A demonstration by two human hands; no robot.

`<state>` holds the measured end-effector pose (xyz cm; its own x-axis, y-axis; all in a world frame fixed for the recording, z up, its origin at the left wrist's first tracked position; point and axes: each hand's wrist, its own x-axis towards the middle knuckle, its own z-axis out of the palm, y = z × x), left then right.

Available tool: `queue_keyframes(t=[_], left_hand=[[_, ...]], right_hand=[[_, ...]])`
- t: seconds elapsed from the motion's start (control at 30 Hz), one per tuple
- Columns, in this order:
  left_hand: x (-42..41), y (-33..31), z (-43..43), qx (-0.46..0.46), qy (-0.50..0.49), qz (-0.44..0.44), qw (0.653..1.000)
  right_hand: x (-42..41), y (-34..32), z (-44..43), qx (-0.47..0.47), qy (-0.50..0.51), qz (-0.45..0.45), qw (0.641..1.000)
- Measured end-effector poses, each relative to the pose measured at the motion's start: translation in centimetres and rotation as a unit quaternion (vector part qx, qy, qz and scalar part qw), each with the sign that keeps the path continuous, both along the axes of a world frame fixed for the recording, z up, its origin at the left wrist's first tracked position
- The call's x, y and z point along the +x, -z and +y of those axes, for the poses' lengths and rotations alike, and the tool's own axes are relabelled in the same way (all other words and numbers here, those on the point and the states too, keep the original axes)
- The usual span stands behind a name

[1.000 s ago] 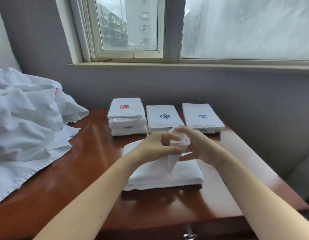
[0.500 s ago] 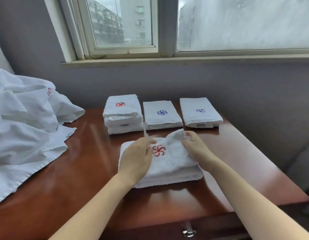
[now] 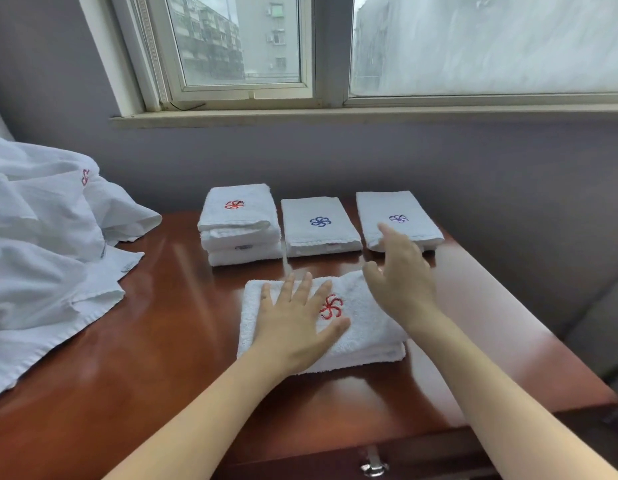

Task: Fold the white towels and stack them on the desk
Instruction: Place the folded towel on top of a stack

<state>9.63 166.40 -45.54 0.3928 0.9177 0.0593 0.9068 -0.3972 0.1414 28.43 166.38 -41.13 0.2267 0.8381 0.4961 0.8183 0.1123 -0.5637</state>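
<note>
A folded white towel (image 3: pixel 366 327) with a red pinwheel emblem lies on the wooden desk (image 3: pixel 155 341) in front of me. My left hand (image 3: pixel 297 320) presses flat on its left half, fingers spread. My right hand (image 3: pixel 401 282) hovers open above the towel's far right corner, fingers relaxed, holding nothing. Along the back of the desk stand a stack of folded towels with a red emblem (image 3: pixel 240 223), a folded towel with a blue emblem (image 3: pixel 319 225) and one with a purple emblem (image 3: pixel 397 218).
A heap of unfolded white towels (image 3: pixel 48 244) covers the desk's left side. A grey wall and a window sill (image 3: pixel 335 114) rise behind the desk. A drawer handle (image 3: pixel 373 462) shows at the desk's front edge. A grey seat (image 3: pixel 598 323) sits to the right.
The towel's last fold was laid down, showing the red emblem. My left hand now lies flat on it. My right hand let go of the far edge and lifted off.
</note>
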Motion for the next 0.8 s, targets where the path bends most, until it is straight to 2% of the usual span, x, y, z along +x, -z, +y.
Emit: queue_keyframes(t=[0.03,0.07,0.17,0.27,0.33,0.43,0.63,0.8], left_hand=[[0.0,0.0,0.1,-0.002,0.000,-0.002,1.000],[0.1,-0.1,0.1,-0.006,-0.002,-0.002,1.000],[-0.2,-0.3,0.1,-0.010,-0.015,0.013,1.000],[-1.3,-0.4,0.2,0.005,-0.032,0.038,0.999],[-2.5,-0.3,-0.1,-0.001,-0.045,0.032,0.998],[-4.2,-0.4,0.1,-0.016,-0.041,-0.023,0.999],[-6.3,-1.3,1.5,-0.032,0.029,-0.046,0.998],[-7.5,-2.3,2.4,-0.012,-0.035,-0.027,0.999]], right_hand=[[-0.5,-0.3,0.0,0.039,-0.042,-0.069,0.996],[-1.0,-0.3,0.2,0.027,-0.096,-0.103,0.990],[-1.5,1.8,0.8,-0.147,-0.178,-0.132,0.964],[-0.7,3.0,1.2,-0.203,-0.159,-0.057,0.964],[-0.6,3.2,1.3,-0.208,-0.156,-0.052,0.964],[-0.9,3.0,1.4,-0.210,-0.147,-0.066,0.964],[-1.8,2.4,-0.6,-0.249,-0.103,-0.162,0.949],[-2.4,1.5,-3.3,-0.286,-0.040,-0.242,0.926]])
